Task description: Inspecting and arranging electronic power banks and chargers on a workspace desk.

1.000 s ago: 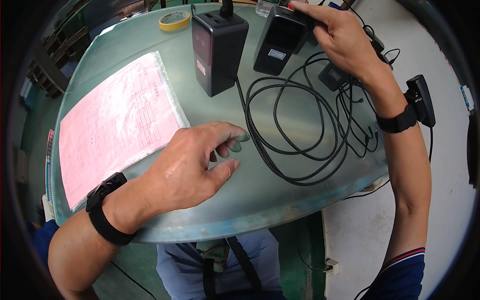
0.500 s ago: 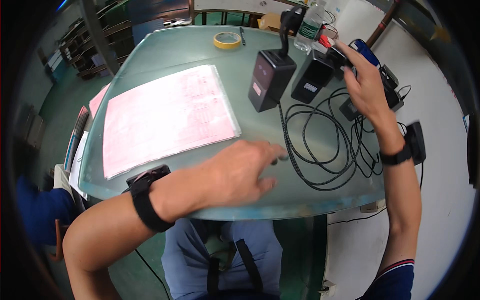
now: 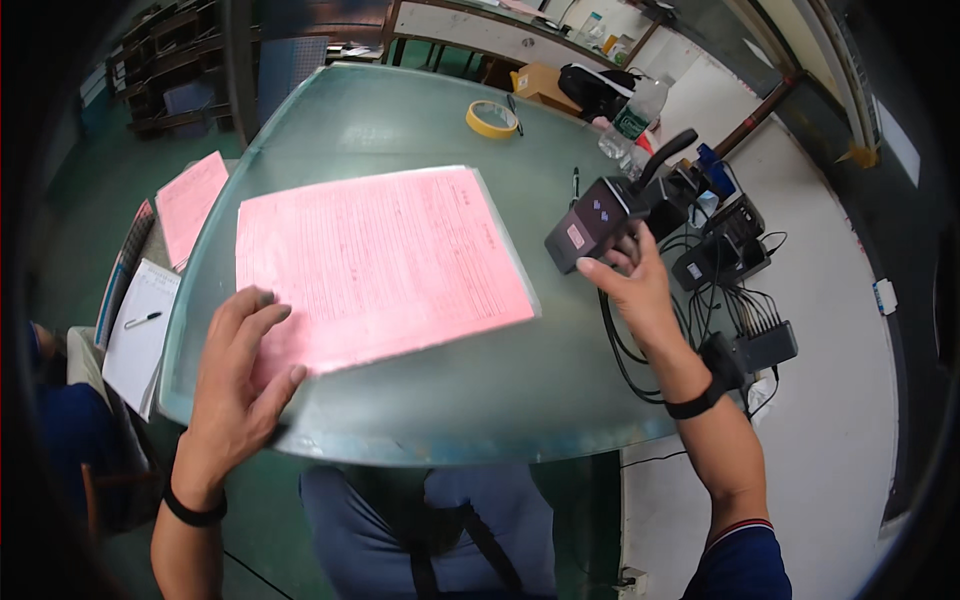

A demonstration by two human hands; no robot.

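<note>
Little tabletop (image 3: 528,222) between paper (image 3: 380,260) and device (image 3: 592,226)

Free passage for you: bare tabletop (image 3: 430,400) betw. pink sheet (image 3: 385,260) & near edge; obstructing your R: black box (image 3: 590,225), cables (image 3: 607,325), bottle (image 3: 640,118).

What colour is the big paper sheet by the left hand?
The paper sheet is pink, shown best in the head view.

black device (image 3: 590,224): lit signs (image 3: 600,211), unreadable label (image 3: 576,236) | pink sheet (image 3: 380,260): unreadable print
</note>
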